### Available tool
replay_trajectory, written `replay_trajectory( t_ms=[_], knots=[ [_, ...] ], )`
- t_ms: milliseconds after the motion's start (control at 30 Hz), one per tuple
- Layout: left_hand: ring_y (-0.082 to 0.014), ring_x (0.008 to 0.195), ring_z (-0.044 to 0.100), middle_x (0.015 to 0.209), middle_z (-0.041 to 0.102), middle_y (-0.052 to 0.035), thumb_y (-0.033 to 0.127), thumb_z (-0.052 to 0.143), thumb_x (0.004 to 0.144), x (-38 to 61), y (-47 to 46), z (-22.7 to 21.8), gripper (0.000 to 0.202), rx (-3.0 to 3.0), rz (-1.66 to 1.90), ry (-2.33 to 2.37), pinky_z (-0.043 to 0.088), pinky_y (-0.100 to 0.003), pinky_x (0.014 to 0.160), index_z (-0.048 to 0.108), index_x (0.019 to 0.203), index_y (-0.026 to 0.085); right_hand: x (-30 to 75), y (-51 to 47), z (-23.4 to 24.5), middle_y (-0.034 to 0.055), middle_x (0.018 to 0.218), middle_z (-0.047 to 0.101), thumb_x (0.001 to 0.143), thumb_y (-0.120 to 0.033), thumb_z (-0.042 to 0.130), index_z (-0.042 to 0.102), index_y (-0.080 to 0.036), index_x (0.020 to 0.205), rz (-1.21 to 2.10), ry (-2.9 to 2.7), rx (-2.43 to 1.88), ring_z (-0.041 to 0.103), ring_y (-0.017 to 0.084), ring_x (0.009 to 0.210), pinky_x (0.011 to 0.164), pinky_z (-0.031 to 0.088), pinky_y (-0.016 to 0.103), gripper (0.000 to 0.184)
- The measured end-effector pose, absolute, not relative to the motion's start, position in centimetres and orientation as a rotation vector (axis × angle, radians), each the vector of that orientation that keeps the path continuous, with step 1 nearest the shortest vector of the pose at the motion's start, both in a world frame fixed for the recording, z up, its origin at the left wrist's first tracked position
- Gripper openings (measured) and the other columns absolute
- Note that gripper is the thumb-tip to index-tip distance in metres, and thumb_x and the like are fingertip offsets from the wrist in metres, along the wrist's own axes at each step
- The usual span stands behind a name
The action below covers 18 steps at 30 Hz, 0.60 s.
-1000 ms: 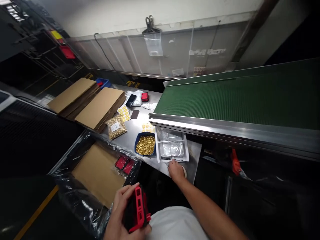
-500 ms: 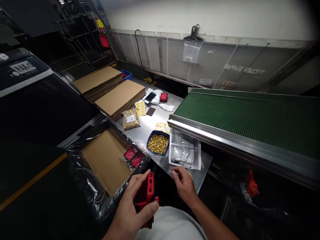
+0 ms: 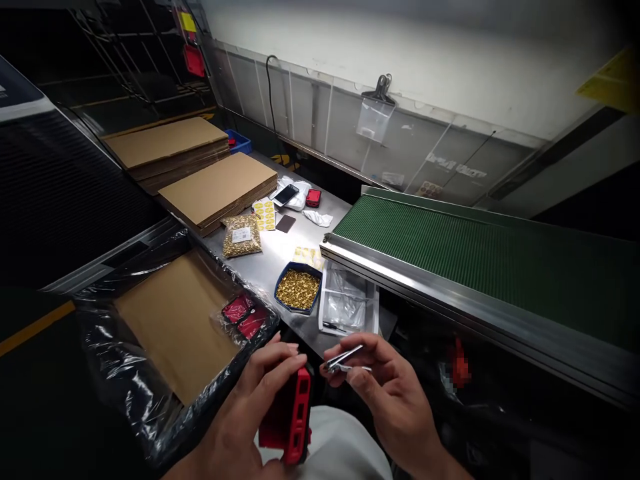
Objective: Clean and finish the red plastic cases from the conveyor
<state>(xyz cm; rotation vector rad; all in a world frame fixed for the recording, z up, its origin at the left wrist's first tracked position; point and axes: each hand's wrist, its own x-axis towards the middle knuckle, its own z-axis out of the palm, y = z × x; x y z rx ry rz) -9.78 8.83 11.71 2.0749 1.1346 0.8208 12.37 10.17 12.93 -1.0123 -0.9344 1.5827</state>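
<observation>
My left hand [image 3: 245,393] is wrapped round a red and black plastic housing [image 3: 299,417] with rectangular openings along its edge. Between the fingers of my right hand [image 3: 390,383] is a silver nail clipper [image 3: 344,363], its lever swung out. The clipper is close to the housing but apart from it. Beyond both hands stand a blue bin [image 3: 276,301] of small gold-coloured metal parts [image 3: 298,288] and a white tray [image 3: 375,310] with clear plastic bags [image 3: 345,303] and a black pen.
A box lined with black plastic [image 3: 165,437] holds cardboard and bagged red parts [image 3: 251,320] at left. Behind it are cardboard stacks [image 3: 220,183] and a bag of gold parts [image 3: 241,245]. A phone [image 3: 287,195] lies farther back. A green conveyor [image 3: 430,247] runs off right.
My right hand has come up from the table edge and closer to me, with the nail clipper now visible in it. The housing has turned slightly in my left hand. The view has shifted right.
</observation>
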Motion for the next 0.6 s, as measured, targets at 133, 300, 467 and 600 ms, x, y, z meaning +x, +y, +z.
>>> replay_trajectory(
  t_ms=[133, 300, 467, 600],
  knots=[
    [-0.0331, 0.134, 0.038, 0.141, 0.037, -0.0101, 0.016, 0.057, 0.076, -9.5, 8.9, 12.8, 0.07, 2.143, 0.838, 1.161, 0.035, -0.051, 0.114, 0.039, 0.143, 0.025, 12.1, 10.0, 14.5, 0.0118, 0.106, 0.07, 0.089, -0.033, 0.066, 0.064, -0.021, 0.104, 1.594, -1.016, -1.037, 0.068, 0.021, 0.092, 0.08, 0.058, 0.031, 0.02],
    [-0.0308, 0.13, 0.04, 0.134, 0.041, -0.0077, 0.017, 0.056, 0.072, -8.7, 9.1, 13.4, 0.069, 2.117, 0.953, 1.207, 0.033, -0.046, 0.115, 0.044, 0.139, 0.026, 12.1, 9.8, 14.5, 0.012, 0.108, 0.069, 0.089, -0.03, 0.066, 0.064, -0.021, 0.106, 1.601, -1.042, -1.03, 0.068, 0.022, 0.097, 0.081, 0.058, 0.031, 0.019],
    [-0.0285, 0.128, 0.042, 0.131, 0.042, -0.0065, 0.014, 0.053, 0.069, -8.9, 9.3, 13.4, 0.072, 2.138, 0.929, 1.196, 0.031, -0.044, 0.116, 0.045, 0.139, 0.025, 12.2, 9.8, 14.3, 0.0102, 0.107, 0.07, 0.09, -0.027, 0.065, 0.063, -0.022, 0.107, 1.609, -1.068, -1.027, 0.068, 0.018, 0.094, 0.081, 0.058, 0.028, 0.018],
    [-0.0296, 0.127, 0.042, 0.131, 0.041, -0.0082, 0.015, 0.055, 0.065, -9.1, 9.4, 13.9, 0.075, 2.131, 0.916, 1.162, 0.03, -0.045, 0.116, 0.045, 0.139, 0.021, 12.0, 10.0, 14.5, 0.0092, 0.106, 0.07, 0.09, -0.025, 0.064, 0.063, -0.021, 0.107, 1.6, -1.083, -1.032, 0.068, 0.016, 0.092, 0.08, 0.059, 0.025, 0.017]
  ],
)
